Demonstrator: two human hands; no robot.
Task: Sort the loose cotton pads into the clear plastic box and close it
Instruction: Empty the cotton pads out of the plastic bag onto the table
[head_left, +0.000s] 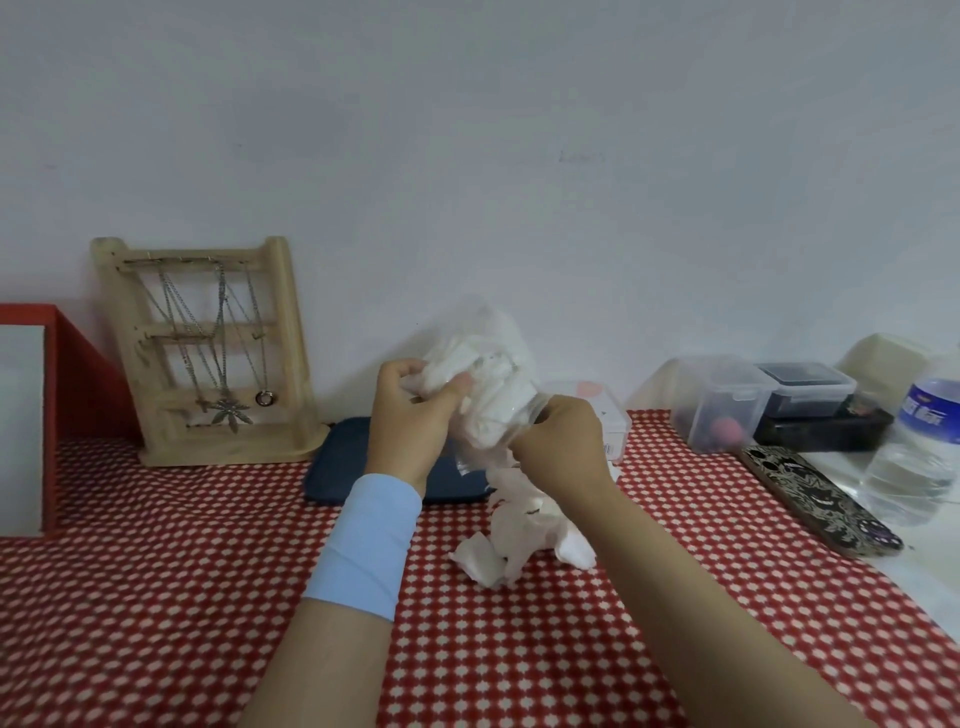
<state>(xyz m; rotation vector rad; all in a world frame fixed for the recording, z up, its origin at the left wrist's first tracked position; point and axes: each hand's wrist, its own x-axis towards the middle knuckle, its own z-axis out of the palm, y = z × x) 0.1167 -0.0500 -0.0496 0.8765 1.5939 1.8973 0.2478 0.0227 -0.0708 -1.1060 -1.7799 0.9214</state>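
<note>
- Left hand (413, 415) and right hand (558, 447): both pinch a clear bag (493, 374) stuffed with white pads, held above the table.
- Loose cotton pads (519, 535): heaped on the checked tablecloth (208, 571) under the right wrist.
- Clear plastic box (612, 415): just behind the right hand, partly hidden.

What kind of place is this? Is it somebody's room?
Probably a dressing table at home. A wooden stand hung with necklaces, loose cotton pads on the red dotted cloth and small storage boxes suggest it.
</note>
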